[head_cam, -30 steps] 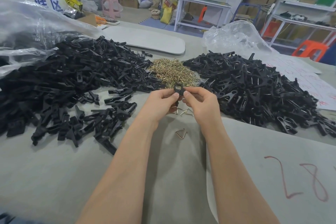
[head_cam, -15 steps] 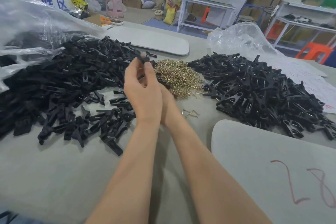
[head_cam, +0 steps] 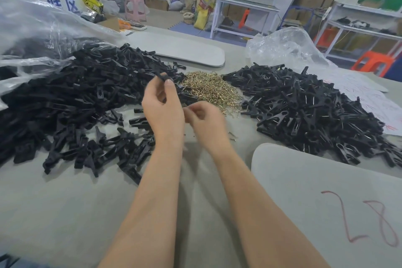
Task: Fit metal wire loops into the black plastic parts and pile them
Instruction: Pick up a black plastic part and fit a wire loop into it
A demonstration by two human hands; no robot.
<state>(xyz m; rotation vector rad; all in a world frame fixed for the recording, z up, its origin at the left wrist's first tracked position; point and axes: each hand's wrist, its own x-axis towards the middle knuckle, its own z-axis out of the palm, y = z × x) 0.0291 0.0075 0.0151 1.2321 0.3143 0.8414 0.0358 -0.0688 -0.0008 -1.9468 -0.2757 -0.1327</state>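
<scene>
Far left, a clear plastic bag (head_cam: pixel 32 35) lay slumped on the grey table (head_cam: pixel 65 213), and from its mouth the big left pile (head_cam: pixel 76 98) of black plastic parts fanned out towards the middle. Next along, the left hand (head_cam: pixel 163 111) was raised over that pile's right edge, thumb and fingertips pinching a single black part (head_cam: pixel 162 76) at its top, held clear of the table. Just behind and to the right, between the two black heaps, sat the small mound of brass-coloured wire loops (head_cam: pixel 211 91). In front of the loops the right hand (head_cam: pixel 204 119) hung low, just beside the left wrist, with its fingers curled inward. It was blurred, though, and whether anything was caught between those fingers could not be told. Further right rose the right pile (head_cam: pixel 309 111) of black parts, with metal glinting among many of them. A crumpled clear bag (head_cam: pixel 282 48) sat behind it, and white paper with red writing (head_cam: pixel 374 102) lay at its far side. Nearest the camera on the right lay a grey board (head_cam: pixel 315 213) with a rounded corner, marked "28" in red.
</scene>
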